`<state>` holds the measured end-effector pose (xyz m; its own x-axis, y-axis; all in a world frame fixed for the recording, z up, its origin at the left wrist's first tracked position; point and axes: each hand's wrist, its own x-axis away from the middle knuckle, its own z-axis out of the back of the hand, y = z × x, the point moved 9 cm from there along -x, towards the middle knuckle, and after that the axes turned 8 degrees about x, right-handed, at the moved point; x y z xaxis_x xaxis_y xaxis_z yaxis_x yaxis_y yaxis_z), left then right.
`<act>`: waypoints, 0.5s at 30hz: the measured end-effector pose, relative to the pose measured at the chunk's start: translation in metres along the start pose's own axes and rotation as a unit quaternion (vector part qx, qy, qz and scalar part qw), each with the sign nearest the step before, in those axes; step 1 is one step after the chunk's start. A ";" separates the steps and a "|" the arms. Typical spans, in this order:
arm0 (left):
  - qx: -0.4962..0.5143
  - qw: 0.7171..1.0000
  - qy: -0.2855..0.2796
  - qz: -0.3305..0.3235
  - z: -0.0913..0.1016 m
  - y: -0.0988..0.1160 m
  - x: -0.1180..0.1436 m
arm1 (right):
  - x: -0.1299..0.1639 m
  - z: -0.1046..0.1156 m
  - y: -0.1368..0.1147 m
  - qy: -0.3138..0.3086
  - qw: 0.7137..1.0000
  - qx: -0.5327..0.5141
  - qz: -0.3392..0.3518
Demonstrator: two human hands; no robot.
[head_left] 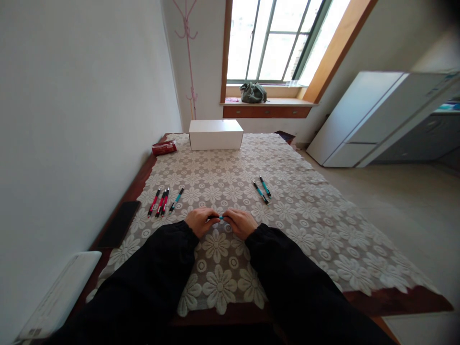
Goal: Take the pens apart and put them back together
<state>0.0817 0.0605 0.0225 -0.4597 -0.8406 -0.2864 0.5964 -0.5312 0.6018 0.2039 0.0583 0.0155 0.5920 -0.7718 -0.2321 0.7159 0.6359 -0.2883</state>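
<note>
Between my two hands, a teal and black pen (pixel 220 217) is held crosswise just above the lace tablecloth (pixel 219 282). My left hand (pixel 201 220) is closed on its black end, and my right hand (pixel 240 222) pinches the other end, hiding most of it. To the left of my left hand lies a teal pen (pixel 177 200). Beside that are several red and black pens (pixel 162 202), lying roughly side by side. Two more teal pens (pixel 260 192) rest on the cloth, ahead and to the right of my right hand.
A white box (pixel 216 136) stands at the table's far end, with a red packet (pixel 164 147) left of it. Along the left edge lie a black phone (pixel 120 224) and a white device (pixel 61 294). The wall borders the left side; a fridge (pixel 366 115) stands beyond the right.
</note>
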 end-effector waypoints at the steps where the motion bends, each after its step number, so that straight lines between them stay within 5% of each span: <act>1: -0.001 1.000 0.001 -0.001 0.000 0.000 0.000 | 0.000 -0.001 0.001 -0.002 1.000 0.001 -0.002; 15: 0.019 1.000 0.009 -0.001 0.003 0.000 0.000 | 0.001 0.002 -0.003 -0.001 0.999 -0.035 -0.004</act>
<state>0.0797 0.0605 0.0250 -0.4490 -0.8413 -0.3010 0.5702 -0.5292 0.6284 0.2032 0.0556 0.0176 0.5877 -0.7762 -0.2281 0.6926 0.6284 -0.3542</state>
